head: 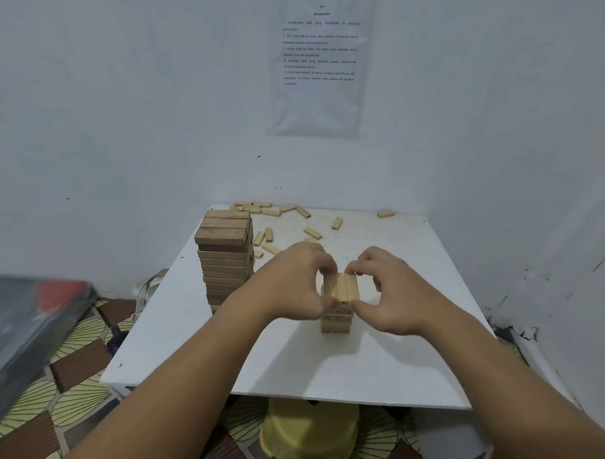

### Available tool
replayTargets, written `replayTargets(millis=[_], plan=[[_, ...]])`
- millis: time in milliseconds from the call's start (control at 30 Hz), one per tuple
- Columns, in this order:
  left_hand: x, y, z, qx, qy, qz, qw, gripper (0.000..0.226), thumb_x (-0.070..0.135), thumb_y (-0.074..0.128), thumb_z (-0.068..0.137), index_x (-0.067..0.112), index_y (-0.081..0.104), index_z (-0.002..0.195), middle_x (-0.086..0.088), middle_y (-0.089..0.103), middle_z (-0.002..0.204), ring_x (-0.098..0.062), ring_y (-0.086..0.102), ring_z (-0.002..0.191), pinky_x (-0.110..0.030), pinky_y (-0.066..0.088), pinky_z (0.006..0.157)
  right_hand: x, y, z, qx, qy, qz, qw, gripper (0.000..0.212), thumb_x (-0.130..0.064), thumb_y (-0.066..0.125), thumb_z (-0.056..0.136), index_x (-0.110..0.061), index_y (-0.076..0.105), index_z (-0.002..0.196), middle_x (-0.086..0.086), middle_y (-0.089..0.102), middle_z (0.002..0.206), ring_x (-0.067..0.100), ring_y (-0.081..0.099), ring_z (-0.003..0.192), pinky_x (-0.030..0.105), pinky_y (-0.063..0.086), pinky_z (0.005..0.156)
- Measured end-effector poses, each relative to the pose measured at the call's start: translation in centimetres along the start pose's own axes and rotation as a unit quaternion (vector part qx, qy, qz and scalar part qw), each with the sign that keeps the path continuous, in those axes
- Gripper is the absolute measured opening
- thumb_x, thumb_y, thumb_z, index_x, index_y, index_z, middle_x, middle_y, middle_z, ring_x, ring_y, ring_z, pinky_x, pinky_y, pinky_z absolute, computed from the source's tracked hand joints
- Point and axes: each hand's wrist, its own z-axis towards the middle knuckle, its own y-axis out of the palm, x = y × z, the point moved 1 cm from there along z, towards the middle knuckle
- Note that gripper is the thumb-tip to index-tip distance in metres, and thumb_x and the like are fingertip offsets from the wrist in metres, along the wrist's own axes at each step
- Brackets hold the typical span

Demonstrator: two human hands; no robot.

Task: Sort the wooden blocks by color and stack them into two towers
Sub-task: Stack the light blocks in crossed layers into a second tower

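Between both hands (pixel 292 280) (pixel 391 294), pale tower (pixel 340 287), pinched.

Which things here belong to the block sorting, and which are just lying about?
Job: tall tower of dark brown wooden blocks; short tower of pale wooden blocks, held by left hand and right hand; loose pale wooden blocks; white table.
Lying about: printed paper sheet on wall; dark flat box; brown-and-yellow patterned floor.

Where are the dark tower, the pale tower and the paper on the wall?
dark tower (pixel 224 261): head view, front face, midway up.
pale tower (pixel 340 287): head view, top layer.
paper (pixel 319 54): head view, printed text.
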Motion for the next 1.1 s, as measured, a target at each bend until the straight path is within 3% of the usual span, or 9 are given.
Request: replayTargets(millis=[100, 267, 533, 700, 1100], plan=[[-0.2, 0.4, 1.5, -0.011, -0.02, 0.007, 1.0, 0.054, 0.063, 0.068, 0.068, 0.023, 0.074, 0.104, 0.01, 0.06, 0.095, -0.009, 0.054, 0.093, -0.035, 0.052, 0.084, 1.3, 0.2, 1.4, -0.016, 0.02, -0.005, 1.0, 0.047, -0.046, 0.067, 0.074, -0.032, 0.066, 0.119, -0.02, 0.045, 0.111, -0.007, 0.049, 0.092, 0.024, 0.045, 0.078], [-1.1, 2.0, 2.1, -0.036, -0.026, 0.023, 0.999, 0.045, 0.052, 0.076, 0.077, 0.022, 0.073, 0.111, 0.01, 0.059, 0.099, -0.011, 0.05, 0.1, -0.035, 0.051, 0.087, 3.1, 1.7, 2.2, -0.039, 0.031, -0.012, 0.999, 0.048, -0.042, 0.074, 0.079, -0.029, 0.065, 0.125, -0.019, 0.041, 0.117, 0.0, 0.052, 0.095, 0.032, 0.051, 0.088], [-1.8, 2.2, 2.1, -0.028, -0.025, 0.032, 0.999, 0.041, 0.045, 0.079, 0.081, 0.022, 0.072, 0.114, 0.009, 0.06, 0.102, -0.012, 0.05, 0.105, -0.03, 0.046, 0.085, 3.3, 2.3, 3.0, -0.047, 0.026, -0.017, 0.998, 0.049, -0.042, 0.076, 0.079, -0.029, 0.065, 0.125, -0.019, 0.041, 0.116, 0.003, 0.053, 0.09, 0.033, 0.052, 0.085], [-1.8, 2.3, 2.0, -0.042, -0.032, 0.034, 0.998, 0.042, 0.047, 0.078, 0.08, 0.022, 0.072, 0.113, 0.008, 0.061, 0.101, -0.016, 0.051, 0.105, -0.035, 0.049, 0.089, 3.3, 2.5, 3.4, -0.065, 0.032, -0.035, 0.997, 0.051, -0.043, 0.072, 0.075, -0.029, 0.066, 0.124, -0.019, 0.04, 0.114, 0.005, 0.054, 0.087, 0.034, 0.053, 0.081], [-2.0, 2.7, 1.8, -0.058, -0.041, 0.034, 0.997, 0.043, 0.049, 0.075, 0.08, 0.023, 0.072, 0.114, 0.009, 0.061, 0.102, -0.015, 0.05, 0.104, -0.038, 0.05, 0.089, 3.1, 2.5, 3.6, -0.09, 0.045, -0.051, 0.994, 0.05, -0.042, 0.072, 0.076, -0.029, 0.066, 0.124, -0.017, 0.042, 0.112, 0.009, 0.054, 0.097, 0.034, 0.052, 0.084]])
